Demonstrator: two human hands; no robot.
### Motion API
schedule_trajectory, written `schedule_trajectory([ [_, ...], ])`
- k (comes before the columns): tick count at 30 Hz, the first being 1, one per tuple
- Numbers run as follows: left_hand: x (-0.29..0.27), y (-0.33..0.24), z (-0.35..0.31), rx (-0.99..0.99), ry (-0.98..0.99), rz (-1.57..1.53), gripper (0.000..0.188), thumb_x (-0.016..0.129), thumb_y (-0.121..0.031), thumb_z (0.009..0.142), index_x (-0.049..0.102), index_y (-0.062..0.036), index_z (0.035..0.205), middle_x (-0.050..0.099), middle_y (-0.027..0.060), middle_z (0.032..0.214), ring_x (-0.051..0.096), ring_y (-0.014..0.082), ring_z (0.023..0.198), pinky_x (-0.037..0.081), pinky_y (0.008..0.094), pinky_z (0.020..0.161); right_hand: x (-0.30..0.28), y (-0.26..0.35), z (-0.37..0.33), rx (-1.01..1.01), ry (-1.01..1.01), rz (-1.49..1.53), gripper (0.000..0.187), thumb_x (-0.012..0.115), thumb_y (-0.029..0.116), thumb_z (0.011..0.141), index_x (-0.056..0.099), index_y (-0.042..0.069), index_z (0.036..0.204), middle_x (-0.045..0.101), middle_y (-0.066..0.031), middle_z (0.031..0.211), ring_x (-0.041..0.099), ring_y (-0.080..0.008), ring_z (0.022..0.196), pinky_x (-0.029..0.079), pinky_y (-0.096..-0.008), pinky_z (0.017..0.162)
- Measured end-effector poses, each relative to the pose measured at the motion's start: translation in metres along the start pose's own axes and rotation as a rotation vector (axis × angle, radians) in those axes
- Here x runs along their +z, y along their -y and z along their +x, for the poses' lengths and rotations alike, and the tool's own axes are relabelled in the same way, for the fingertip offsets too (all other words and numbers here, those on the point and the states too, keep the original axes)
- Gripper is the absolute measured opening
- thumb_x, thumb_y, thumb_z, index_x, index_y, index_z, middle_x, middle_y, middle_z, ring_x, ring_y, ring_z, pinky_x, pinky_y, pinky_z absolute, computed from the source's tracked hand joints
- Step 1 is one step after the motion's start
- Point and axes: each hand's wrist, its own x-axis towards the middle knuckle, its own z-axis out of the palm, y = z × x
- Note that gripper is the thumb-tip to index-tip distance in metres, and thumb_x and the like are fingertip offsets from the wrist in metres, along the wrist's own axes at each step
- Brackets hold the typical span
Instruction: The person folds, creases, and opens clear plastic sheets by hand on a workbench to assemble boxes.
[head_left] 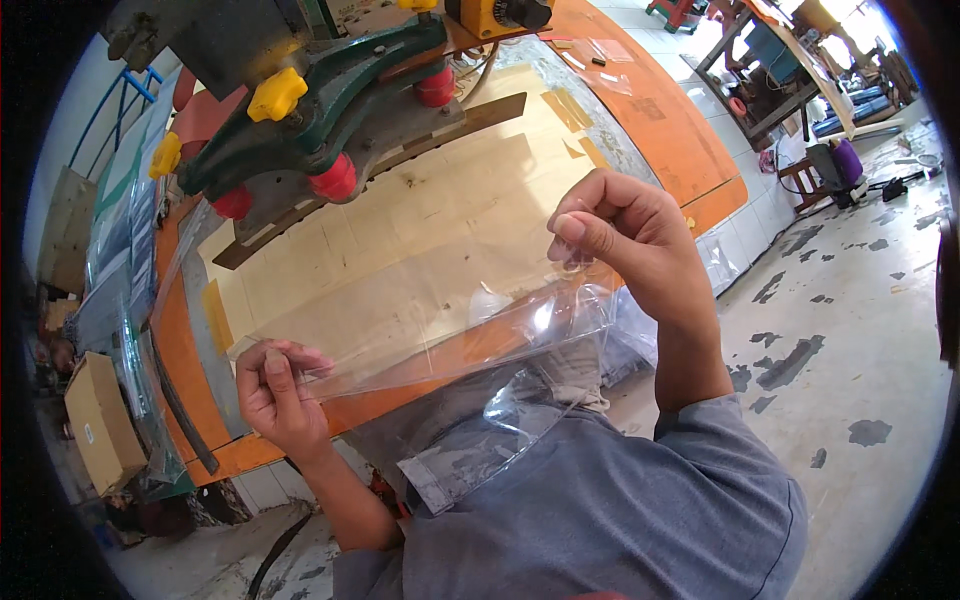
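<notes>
A clear plastic sheet [470, 345] is stretched between my two hands, over the near edge of the work surface. My left hand [283, 392] pinches its left end between thumb and fingers. At the right, my right hand [625, 235] is raised higher and pinches the other end. The sheet's lower part hangs in front of my grey shirt and catches bright reflections. Beneath it lies a cream-coloured board [400, 240], taped down at its sides. Across the board's far side stands a machine's dark green frame [350, 95], with a long thin metal bar [480, 118] below.
Yellow star knobs [278, 96] and red cylinders [334, 178] sit on the machine. The table's orange top [650, 100] carries small plastic bags at the far right. A cardboard box [103, 422] and plastic sheeting stand at the left. Another workbench [770, 60] is at the far right.
</notes>
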Motion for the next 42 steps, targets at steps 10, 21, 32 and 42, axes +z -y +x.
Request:
schedule_trajectory([
  [10, -0.002, 0.0, -0.001, -0.027, -0.018, -0.003, 0.016, 0.057, -0.013, 0.107, 0.059, 0.0022, 0.11, 0.066, 0.0117, 0.09, 0.066, 0.0174, 0.074, 0.061, 0.033, 0.061, 0.0, 0.006, 0.0, 0.035, 0.012, -0.023, 0.02, 0.073, 0.02, 0.1, 0.068, 0.001, 0.101, 0.07, -0.0018, 0.084, 0.064, -0.0066, 0.076, 0.051, -0.023, 0.07],
  [21, 0.003, -0.006, 0.002, -0.053, -0.009, 0.015, 0.016, 0.059, -0.017, 0.107, 0.061, -0.0015, 0.109, 0.068, 0.0082, 0.086, 0.065, 0.0139, 0.072, 0.059, 0.0304, 0.062, -0.001, 0.003, -0.002, 0.01, -0.017, -0.091, 0.023, 0.07, 0.023, 0.102, 0.069, 0.0, 0.096, 0.069, -0.0005, 0.082, 0.066, -0.0065, 0.077, 0.053, -0.0229, 0.071],
  [32, 0.01, -0.011, 0.001, -0.071, -0.033, 0.048, 0.018, 0.06, -0.018, 0.106, 0.062, -0.0001, 0.11, 0.068, 0.0091, 0.086, 0.066, 0.0146, 0.071, 0.06, 0.0313, 0.062, -0.005, 0.007, 0.003, -0.018, 0.082, -0.139, 0.028, 0.07, 0.029, 0.102, 0.067, 0.002, 0.094, 0.067, 0.0001, 0.081, 0.062, -0.0062, 0.076, 0.05, -0.024, 0.069],
  [42, 0.011, -0.014, 0.002, -0.054, -0.005, 0.046, 0.017, 0.06, -0.017, 0.106, 0.062, -0.0002, 0.11, 0.068, 0.0092, 0.086, 0.067, 0.0147, 0.072, 0.061, 0.0312, 0.064, -0.009, 0.009, 0.008, 0.041, 0.079, -0.183, 0.028, 0.079, 0.025, 0.095, 0.067, 0.003, 0.084, 0.066, 0.0004, 0.075, 0.061, -0.0052, 0.07, 0.048, -0.0217, 0.063],
])
